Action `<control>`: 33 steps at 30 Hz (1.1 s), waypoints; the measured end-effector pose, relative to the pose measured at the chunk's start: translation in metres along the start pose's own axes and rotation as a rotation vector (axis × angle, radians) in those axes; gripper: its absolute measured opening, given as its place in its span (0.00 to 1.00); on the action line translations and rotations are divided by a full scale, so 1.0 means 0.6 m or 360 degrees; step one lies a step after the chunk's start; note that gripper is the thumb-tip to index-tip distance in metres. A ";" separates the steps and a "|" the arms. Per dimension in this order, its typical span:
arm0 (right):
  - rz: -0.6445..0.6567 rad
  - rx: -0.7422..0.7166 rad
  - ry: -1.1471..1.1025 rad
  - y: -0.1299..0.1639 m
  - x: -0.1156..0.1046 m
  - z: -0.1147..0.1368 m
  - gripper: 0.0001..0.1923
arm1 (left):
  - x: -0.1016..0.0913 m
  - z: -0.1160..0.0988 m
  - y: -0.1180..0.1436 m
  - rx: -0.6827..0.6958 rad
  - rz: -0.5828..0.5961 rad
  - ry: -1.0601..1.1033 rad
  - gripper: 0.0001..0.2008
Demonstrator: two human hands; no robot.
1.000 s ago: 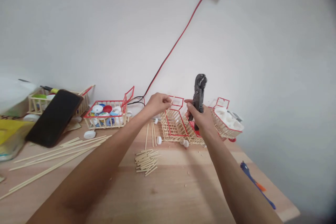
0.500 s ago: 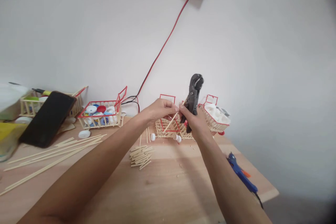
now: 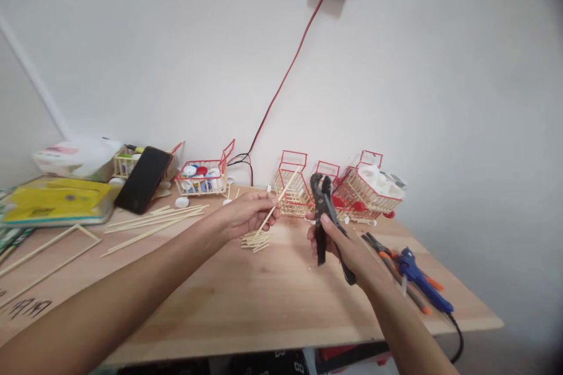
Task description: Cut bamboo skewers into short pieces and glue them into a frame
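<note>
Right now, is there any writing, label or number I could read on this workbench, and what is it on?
Black handwritten marks on the pale wooden tabletop, at its near left corner: upside down and blurred, not readable.
Flat yellow package: dark print, too small to read.
White box with a pink patch: print too blurred to read.
Black pliers in the right hand: no marking shows.
No text can be read anywhere.

Hobby craft desk, stick carts (image 3: 369, 190), glue gun (image 3: 420, 278)

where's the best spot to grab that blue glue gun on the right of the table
Grip the blue glue gun around its body at the middle, coming from above. It lies flat near the table edge, and the orange-handled pliers lie close along its left, so the right side is freer.
</note>
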State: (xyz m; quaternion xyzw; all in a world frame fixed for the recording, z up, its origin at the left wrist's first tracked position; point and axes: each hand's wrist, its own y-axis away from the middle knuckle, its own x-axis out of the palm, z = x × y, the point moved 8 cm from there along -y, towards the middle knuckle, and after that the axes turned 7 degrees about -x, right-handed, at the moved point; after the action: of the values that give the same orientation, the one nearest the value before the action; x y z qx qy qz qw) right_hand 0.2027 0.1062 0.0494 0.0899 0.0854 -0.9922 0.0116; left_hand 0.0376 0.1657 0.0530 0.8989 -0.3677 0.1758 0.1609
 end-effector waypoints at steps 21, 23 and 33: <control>0.0436 0.0150 0.0833 0.105 0.066 -0.013 0.26 | 0.002 0.091 0.055 0.0146 -0.0281 -0.0070 0.14; 0.0415 0.0130 0.0885 0.102 0.071 -0.009 0.25 | -0.001 0.095 0.052 0.0165 -0.0314 -0.0107 0.14; 0.0257 0.0030 0.1210 0.087 0.077 0.003 0.24 | -0.015 0.107 0.043 0.0135 -0.0392 -0.0153 0.11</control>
State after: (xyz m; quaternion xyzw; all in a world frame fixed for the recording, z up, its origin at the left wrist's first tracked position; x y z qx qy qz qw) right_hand 0.1591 0.0539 0.0337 0.4578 0.0671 -0.8847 0.0565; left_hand 0.0258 0.1266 -0.0037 0.9506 -0.2542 0.1267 0.1254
